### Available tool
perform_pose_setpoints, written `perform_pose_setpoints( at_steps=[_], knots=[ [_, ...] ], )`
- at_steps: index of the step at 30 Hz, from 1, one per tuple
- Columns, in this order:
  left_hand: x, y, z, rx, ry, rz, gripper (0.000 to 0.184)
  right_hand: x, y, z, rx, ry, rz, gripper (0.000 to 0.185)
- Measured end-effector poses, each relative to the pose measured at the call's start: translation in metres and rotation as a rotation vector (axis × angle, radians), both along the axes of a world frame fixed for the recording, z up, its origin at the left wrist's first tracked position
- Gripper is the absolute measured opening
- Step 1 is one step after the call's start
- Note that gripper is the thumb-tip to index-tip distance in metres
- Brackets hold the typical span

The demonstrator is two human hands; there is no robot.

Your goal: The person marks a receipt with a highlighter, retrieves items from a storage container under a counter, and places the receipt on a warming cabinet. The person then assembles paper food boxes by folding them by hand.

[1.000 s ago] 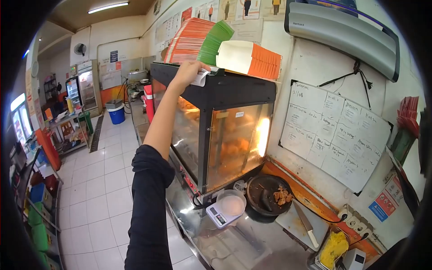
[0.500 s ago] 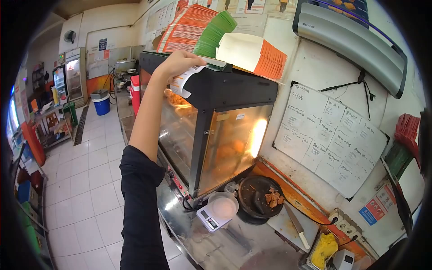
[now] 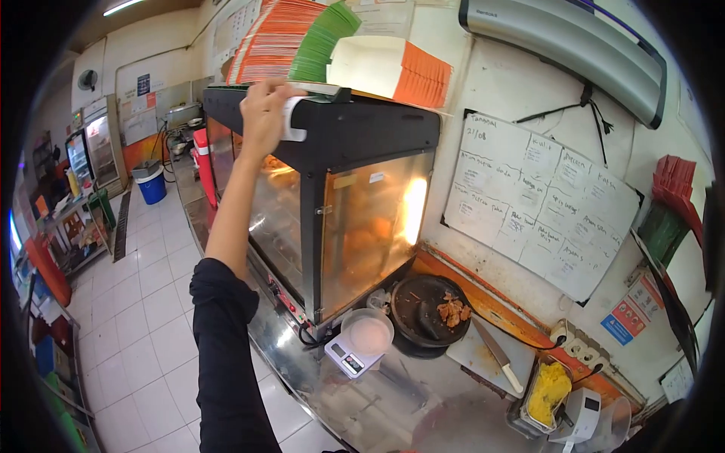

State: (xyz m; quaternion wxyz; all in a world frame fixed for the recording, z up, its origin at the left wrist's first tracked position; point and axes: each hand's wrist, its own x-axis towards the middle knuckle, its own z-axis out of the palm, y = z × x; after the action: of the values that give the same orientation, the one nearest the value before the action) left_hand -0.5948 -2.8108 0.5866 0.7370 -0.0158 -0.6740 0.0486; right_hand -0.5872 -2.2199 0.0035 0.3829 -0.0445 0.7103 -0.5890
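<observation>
The left hand pinches a curled white paper slip at the glass-sided food warmer's top edge.

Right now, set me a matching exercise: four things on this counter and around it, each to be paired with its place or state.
Things
1. knife
2. white paper
3. bucket
4. digital scale

Places or states
A. blue, on the floor
B. under a round container
C. on the cutting board
D. at the left hand

Pairs: 1-C, 2-D, 3-A, 4-B
</observation>
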Motion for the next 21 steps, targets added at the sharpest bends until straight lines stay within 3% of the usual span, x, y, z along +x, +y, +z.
perform_pose_setpoints(
  at_steps=[4, 7, 10, 12, 14, 15, 17, 18, 21],
  knots=[
    [0.002, 0.023, -0.009, -0.007, -0.132, -0.071, 0.036, 0.017, 0.003, 0.013, -0.094, -0.063, -0.018, 0.029],
    [-0.001, 0.025, -0.02, 0.194, -0.185, -0.138, 0.037, 0.025, 0.028, 0.011, -0.131, 0.082, 0.05, 0.031],
    [-0.023, 0.06, -0.038, 0.036, 0.218, 0.271, 0.035, 0.008, 0.059, -0.014, -0.139, 0.072, 0.12, 0.024],
    [-0.042, 0.123, -0.066, 0.298, 0.535, 0.086, 0.037, 0.026, 0.094, -0.03, -0.153, 0.062, 0.112, 0.02],
    [-0.069, 0.263, -0.101, 0.328, 0.552, -0.179, 0.04, 0.018, 0.094, 0.091, -0.105, 0.118, 0.096, 0.016],
    [-0.094, 0.332, -0.132, 0.381, 0.536, -0.53, 0.044, 0.013, 0.102, 0.121, -0.165, 0.389, 0.129, 0.013],
    [-0.113, 0.479, -0.221, 0.4, 0.143, -0.714, 0.053, 0.011, 0.122, 0.208, -0.356, 0.545, 0.063, 0.016],
    [-0.111, 0.571, -0.255, 0.564, 0.041, -1.037, 0.053, 0.014, 0.136, 0.245, -0.424, 0.691, 0.103, 0.013],
    [-0.042, 0.791, -0.386, 0.773, -0.588, -1.446, 0.051, 0.053, 0.191, 0.345, -0.809, 0.907, 0.202, 0.011]
  ],
)
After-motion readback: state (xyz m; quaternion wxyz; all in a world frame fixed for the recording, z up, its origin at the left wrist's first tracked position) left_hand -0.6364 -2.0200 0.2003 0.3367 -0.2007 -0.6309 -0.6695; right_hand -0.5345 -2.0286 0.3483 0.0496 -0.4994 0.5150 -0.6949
